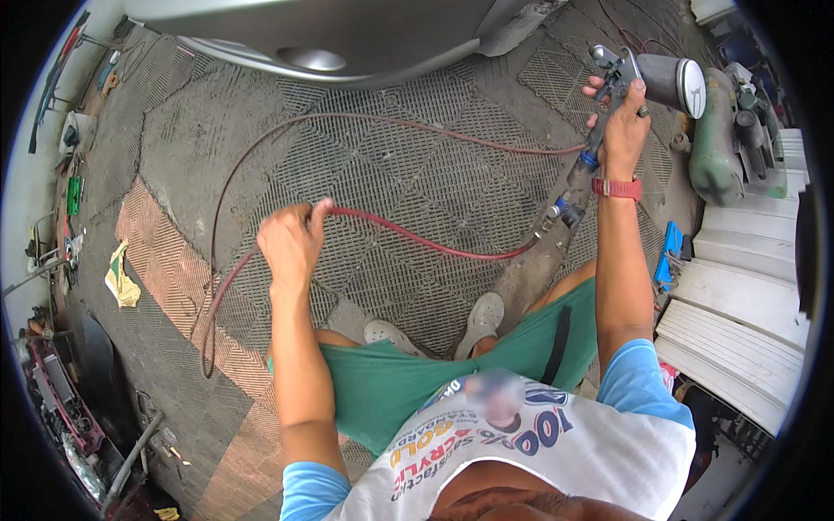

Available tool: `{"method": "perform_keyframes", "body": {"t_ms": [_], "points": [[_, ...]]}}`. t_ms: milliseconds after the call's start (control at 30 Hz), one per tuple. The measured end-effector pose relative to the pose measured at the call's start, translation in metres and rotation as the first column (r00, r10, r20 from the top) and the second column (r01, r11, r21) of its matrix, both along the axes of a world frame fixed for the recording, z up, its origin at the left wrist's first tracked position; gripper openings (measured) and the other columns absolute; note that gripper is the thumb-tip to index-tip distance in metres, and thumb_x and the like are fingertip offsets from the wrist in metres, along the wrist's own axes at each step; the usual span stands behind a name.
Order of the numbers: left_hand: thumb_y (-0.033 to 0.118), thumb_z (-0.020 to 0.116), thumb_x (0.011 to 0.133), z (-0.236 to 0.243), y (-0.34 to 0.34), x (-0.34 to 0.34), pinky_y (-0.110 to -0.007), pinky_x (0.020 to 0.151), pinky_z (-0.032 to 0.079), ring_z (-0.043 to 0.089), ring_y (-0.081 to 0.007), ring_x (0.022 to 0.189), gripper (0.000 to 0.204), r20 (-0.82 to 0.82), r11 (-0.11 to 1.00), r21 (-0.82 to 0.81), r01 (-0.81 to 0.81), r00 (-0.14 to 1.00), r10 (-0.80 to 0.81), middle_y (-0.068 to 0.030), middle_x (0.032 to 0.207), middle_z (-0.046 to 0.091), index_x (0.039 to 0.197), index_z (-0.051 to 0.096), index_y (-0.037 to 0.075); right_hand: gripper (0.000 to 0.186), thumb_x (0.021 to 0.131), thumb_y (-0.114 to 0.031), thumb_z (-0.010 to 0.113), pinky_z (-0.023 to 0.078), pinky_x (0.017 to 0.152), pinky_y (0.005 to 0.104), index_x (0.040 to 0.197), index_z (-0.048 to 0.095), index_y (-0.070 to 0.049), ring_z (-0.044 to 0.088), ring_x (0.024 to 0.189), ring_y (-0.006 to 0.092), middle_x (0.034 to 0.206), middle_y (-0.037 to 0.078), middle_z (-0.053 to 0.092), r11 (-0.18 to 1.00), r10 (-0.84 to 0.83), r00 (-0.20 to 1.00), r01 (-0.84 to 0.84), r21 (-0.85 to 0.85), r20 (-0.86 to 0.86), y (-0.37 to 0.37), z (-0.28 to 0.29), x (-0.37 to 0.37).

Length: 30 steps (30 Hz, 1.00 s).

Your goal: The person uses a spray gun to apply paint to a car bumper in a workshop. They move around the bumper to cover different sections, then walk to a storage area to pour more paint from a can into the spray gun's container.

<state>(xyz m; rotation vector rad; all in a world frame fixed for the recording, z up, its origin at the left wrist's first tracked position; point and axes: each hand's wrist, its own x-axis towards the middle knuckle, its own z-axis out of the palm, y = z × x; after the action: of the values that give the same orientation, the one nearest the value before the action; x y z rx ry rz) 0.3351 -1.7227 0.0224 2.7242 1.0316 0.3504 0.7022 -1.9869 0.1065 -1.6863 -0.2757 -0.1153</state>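
My right hand [624, 132] is closed round the handle of a metal spray gun [615, 76] with a cylindrical cup [669, 82]. An inline fitting assembly [573, 191] hangs below the handle, joined to a dark red air hose [426, 240]. My left hand [291, 241] grips that hose at the left, thumb raised. The rest of the hose loops across the gridded floor mats [373, 174]. My feet in pale clogs stand below the hose, beside my green shorts.
A silver car's lower body [347, 39] spans the top edge. A green cylinder [714, 139] and stacked white boards [730, 286] line the right, near a blue object [669, 252]. A yellow cloth [122, 276], tools and assorted parts lie along the left.
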Motion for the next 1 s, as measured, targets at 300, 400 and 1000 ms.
{"method": "perform_keyframes", "body": {"t_ms": [300,400,1000], "points": [[0.058,0.065,0.095,-0.049,0.046,-0.012,-0.048,0.073,0.053,0.068,-0.041,0.064,0.058,0.081,0.954,0.144,-0.264,0.964,0.255,-0.02,0.065,0.069,0.08,0.079,0.003,0.055,0.111,-0.046,0.046,0.05,0.05,0.0208,0.146,0.057,-0.005,0.069,0.082,0.0091,0.097,0.007,0.074,0.877,0.463,0.878,-0.473,0.078,0.124,0.089,-0.059,-0.158],[0.061,0.064,0.094,-0.054,0.049,-0.015,-0.048,0.076,0.054,0.07,-0.0396,0.068,0.06,0.065,0.94,0.141,-0.311,0.95,0.305,-0.02,0.068,0.071,0.086,0.082,0.005,0.055,0.109,-0.039,0.055,0.058,0.083,0.0303,0.152,0.051,-0.004,0.071,0.087,0.0134,0.1,0.011,0.075,0.785,0.582,0.794,-0.605,0.135,0.178,0.122,-0.071,-0.2],[0.069,0.063,0.092,-0.033,0.05,-0.039,-0.047,0.079,0.056,0.075,-0.0355,0.085,0.061,0.273,0.901,0.081,-0.427,0.879,0.392,-0.0128,0.087,0.079,0.1,0.083,0.011,0.069,0.112,-0.055,0.022,0.054,0.047,0.0283,0.122,0.056,0.005,0.072,0.09,0.0229,0.103,0.017,0.072,0.93,-0.208,0.975,0.171,0.327,0.084,0.072,-0.154,-0.059]]}}
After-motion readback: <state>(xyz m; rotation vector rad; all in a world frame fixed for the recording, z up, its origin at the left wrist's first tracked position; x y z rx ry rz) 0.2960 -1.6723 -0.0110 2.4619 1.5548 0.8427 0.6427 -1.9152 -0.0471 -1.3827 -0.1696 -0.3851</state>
